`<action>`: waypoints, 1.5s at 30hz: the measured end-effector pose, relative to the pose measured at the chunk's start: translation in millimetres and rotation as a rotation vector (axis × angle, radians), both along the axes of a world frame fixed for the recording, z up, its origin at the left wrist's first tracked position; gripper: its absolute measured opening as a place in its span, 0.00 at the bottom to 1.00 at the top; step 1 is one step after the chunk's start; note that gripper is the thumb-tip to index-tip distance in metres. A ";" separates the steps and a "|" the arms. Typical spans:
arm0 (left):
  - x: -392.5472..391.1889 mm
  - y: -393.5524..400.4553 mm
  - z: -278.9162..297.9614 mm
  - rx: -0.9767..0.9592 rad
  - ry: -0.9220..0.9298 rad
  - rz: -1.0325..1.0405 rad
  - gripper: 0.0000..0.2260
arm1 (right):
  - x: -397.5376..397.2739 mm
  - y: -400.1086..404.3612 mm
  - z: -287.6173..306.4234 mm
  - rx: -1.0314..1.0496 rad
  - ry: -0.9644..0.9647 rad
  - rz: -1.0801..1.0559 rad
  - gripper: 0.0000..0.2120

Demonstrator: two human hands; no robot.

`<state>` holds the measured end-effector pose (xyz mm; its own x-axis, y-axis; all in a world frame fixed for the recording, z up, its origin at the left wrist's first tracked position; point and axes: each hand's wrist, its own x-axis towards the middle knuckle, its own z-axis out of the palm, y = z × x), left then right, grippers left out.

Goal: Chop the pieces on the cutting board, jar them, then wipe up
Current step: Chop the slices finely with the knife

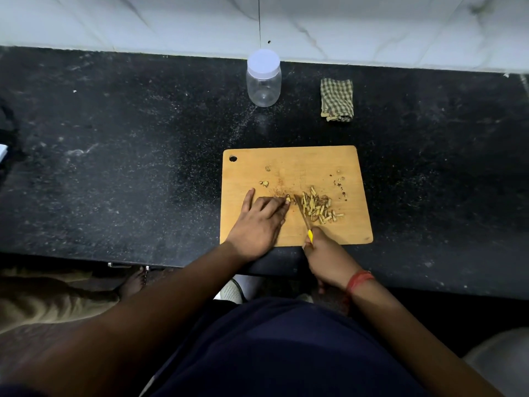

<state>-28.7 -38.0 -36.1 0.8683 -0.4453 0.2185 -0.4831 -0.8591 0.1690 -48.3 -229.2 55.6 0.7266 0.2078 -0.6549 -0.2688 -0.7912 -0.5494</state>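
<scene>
Left hand (pixel 259 223) pins a small piece under curled fingertips on the cutting board (pixel 292 164); right hand (pixel 322 257) grasps the knife (pixel 303 214). I judge the chopped sticks (pixel 319 206) light, loose, best scooped together.

a wooden cutting board (pixel 294 167) lies on a black speckled counter (pixel 114 156). the left hand (pixel 259 222) pins a small piece (pixel 288 199) under its fingertips, while the right hand (pixel 323 257) grips a yellow-handled knife (pixel 304 216), blade just beside a heap of chopped pieces (pixel 319 209). a lidded clear jar (pixel 263 78) and a folded checked cloth (pixel 337 100) sit near the tiled wall (pixel 372 24).
</scene>
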 end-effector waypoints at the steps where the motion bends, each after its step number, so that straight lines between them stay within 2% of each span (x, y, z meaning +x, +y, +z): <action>1: -0.2 0.2 0.1 0.000 -0.003 -0.005 0.21 | 2.4 2.7 -0.7 -0.001 0.018 -0.009 0.06; 23: -1.5 2.9 -0.9 0.019 0.018 -0.001 0.21 | 16.5 20.4 -8.8 0.081 0.182 -0.085 0.05; 35: -4.1 -0.8 4.3 0.019 0.066 0.037 0.21 | -5.5 -7.8 -0.2 0.057 0.246 0.004 0.04; 38: -3.6 -1.6 6.0 0.018 0.084 0.033 0.21 | -9.5 -19.3 9.4 0.131 0.242 -0.063 0.03; 41: -2.8 -4.6 8.2 0.013 0.098 0.029 0.21 | -3.8 -26.5 17.0 0.173 0.161 -0.152 0.08; 45: 0.3 -21.3 13.2 0.046 0.118 -0.053 0.22 | 4.7 -29.4 18.0 0.201 0.154 -0.247 0.05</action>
<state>-28.4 -59.4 -22.8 0.8618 -0.4983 0.0948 -0.5070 -0.8411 0.1881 -43.7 -258.5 73.6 0.6667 0.1738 -0.7248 -0.5306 -0.5723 -0.6253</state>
